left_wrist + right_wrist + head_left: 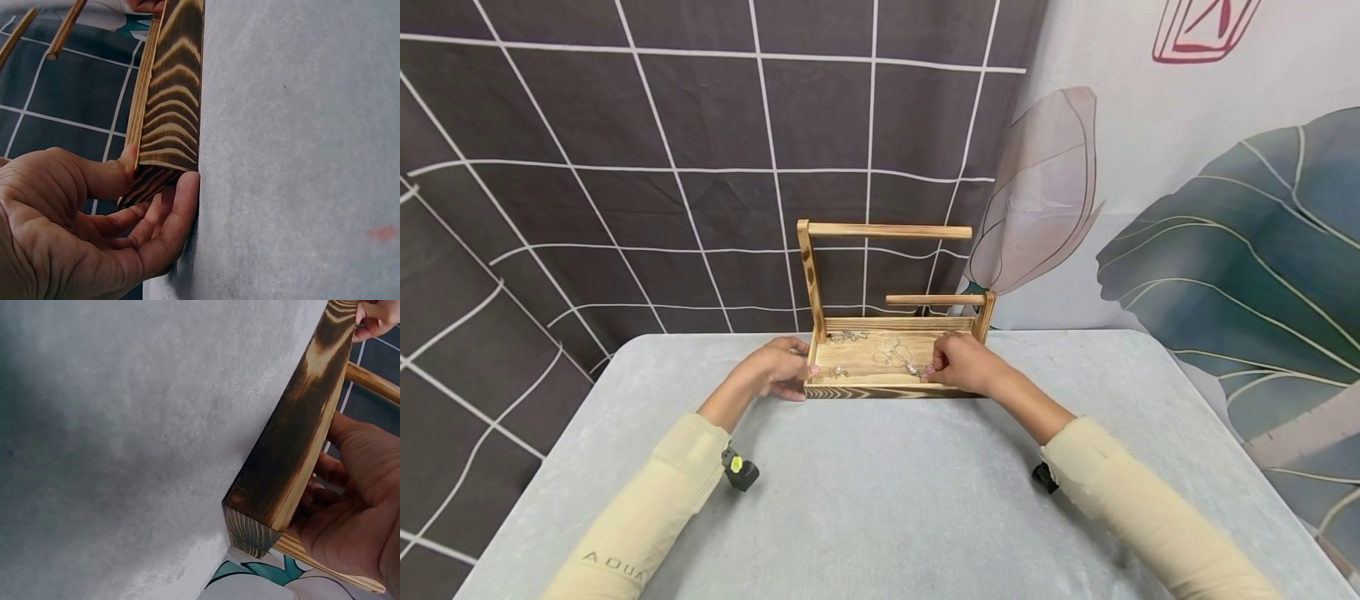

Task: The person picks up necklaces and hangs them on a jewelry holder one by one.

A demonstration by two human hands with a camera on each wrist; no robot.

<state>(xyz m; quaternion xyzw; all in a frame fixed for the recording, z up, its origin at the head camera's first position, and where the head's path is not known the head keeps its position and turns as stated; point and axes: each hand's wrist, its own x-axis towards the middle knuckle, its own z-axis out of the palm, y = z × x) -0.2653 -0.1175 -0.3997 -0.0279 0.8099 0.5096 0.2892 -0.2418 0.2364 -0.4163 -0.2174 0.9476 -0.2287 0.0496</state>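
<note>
A wooden jewelry stand (891,392) with a shallow tray base and two bars sits near the back of the table. My left hand (778,367) grips its left end; in the left wrist view the thumb (109,178) lies on the rim and the fingers (178,215) curl against the end face. My right hand (966,362) reaches over the front rim at the right, its fingertips pinching a small pink piece of jewelry (928,371). In the right wrist view the rim hides those fingertips. Beside them in the tray lies a fine-chained necklace (895,354) with a sparkling pendant (912,367).
More jewelry (847,336) lies at the tray's back left, and a small sparkling piece (837,371) at its front left. The upper bar (887,231) and the lower bar (934,299) rise over the tray. A grey cloth (880,492) covers the table; a gridded curtain (715,208) hangs behind.
</note>
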